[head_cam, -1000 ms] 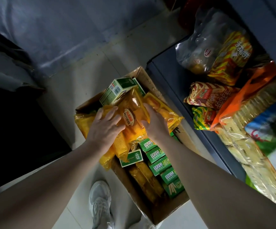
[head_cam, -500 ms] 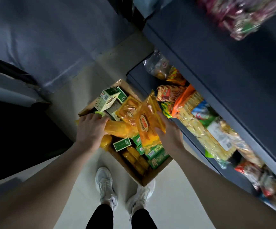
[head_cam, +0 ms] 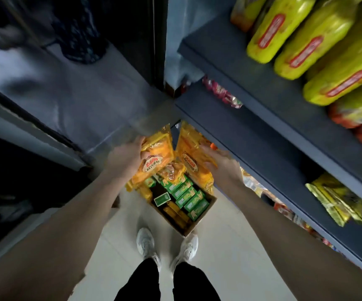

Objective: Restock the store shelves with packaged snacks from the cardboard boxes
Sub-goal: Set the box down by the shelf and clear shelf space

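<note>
My left hand grips an orange snack bag with an oval label, lifted above the cardboard box. My right hand holds a second orange bag of the same kind, beside the first. The open box stands on the floor in front of my feet. It holds green cartons in a row and more orange packs. The blue shelf unit rises at the right.
Yellow-green packs lie on the upper shelf. Gold packets sit on a lower shelf, with red and orange bags elsewhere. My white shoes stand on the pale floor just behind the box. A dark counter lies to the left.
Both hands have risen out of the box, each with an orange bag. My head has lifted too, so the upper shelves now show.
</note>
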`<action>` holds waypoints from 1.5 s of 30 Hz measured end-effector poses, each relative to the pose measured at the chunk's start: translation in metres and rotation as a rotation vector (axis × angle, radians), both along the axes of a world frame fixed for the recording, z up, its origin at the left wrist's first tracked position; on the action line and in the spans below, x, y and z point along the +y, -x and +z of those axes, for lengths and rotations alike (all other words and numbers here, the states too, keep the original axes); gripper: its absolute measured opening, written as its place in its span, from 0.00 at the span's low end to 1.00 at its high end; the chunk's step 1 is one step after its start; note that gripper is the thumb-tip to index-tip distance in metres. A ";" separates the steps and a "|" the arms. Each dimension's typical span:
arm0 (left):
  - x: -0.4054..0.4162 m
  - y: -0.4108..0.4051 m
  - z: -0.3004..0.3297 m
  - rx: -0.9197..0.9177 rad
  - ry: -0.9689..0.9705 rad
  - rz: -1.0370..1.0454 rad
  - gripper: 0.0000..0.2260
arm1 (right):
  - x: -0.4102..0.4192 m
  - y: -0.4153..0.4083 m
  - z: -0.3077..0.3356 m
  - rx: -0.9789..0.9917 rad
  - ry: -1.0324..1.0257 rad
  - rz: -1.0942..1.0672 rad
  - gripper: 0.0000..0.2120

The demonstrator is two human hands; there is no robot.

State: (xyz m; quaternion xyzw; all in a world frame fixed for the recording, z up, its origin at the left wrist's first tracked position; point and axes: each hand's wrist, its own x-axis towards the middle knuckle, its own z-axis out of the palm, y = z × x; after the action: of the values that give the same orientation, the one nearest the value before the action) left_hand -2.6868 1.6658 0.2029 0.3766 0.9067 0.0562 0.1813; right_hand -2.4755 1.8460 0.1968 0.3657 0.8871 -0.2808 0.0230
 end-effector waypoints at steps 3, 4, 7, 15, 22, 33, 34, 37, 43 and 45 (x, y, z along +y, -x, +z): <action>-0.004 0.012 0.054 0.066 -0.014 0.022 0.22 | -0.003 0.002 0.050 0.117 -0.129 0.039 0.24; -0.007 0.017 0.071 0.100 -0.039 0.019 0.22 | -0.004 0.003 0.068 0.155 -0.164 0.040 0.24; -0.011 0.031 0.115 0.207 -0.134 0.001 0.22 | -0.001 0.007 0.120 0.277 -0.242 0.057 0.23; 0.014 0.062 0.247 0.318 -0.273 -0.147 0.17 | 0.024 0.025 0.265 0.496 -0.449 0.090 0.23; 0.047 0.077 0.360 0.286 -0.374 -0.208 0.18 | 0.062 0.030 0.405 0.681 -0.558 0.100 0.19; 0.129 0.105 0.477 0.283 -0.424 -0.296 0.15 | 0.214 0.079 0.555 0.761 -0.515 -0.042 0.17; 0.136 0.108 0.481 0.262 -0.415 -0.305 0.15 | 0.235 0.090 0.558 0.716 -0.516 -0.058 0.17; 0.152 0.113 0.489 0.196 -0.400 -0.325 0.12 | 0.289 0.124 0.555 0.560 -0.462 -0.093 0.17; 0.169 0.124 0.487 0.177 -0.375 -0.355 0.08 | 0.356 0.157 0.542 0.438 -0.383 -0.034 0.17; 0.175 0.123 0.489 0.169 -0.369 -0.360 0.09 | 0.365 0.161 0.541 0.354 -0.525 -0.008 0.17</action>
State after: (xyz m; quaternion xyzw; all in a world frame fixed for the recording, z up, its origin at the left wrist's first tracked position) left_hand -2.8101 1.8409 0.6918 0.5619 0.8114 0.1556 0.0406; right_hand -2.6360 2.2113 0.7382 0.3082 0.9179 -0.1015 -0.2282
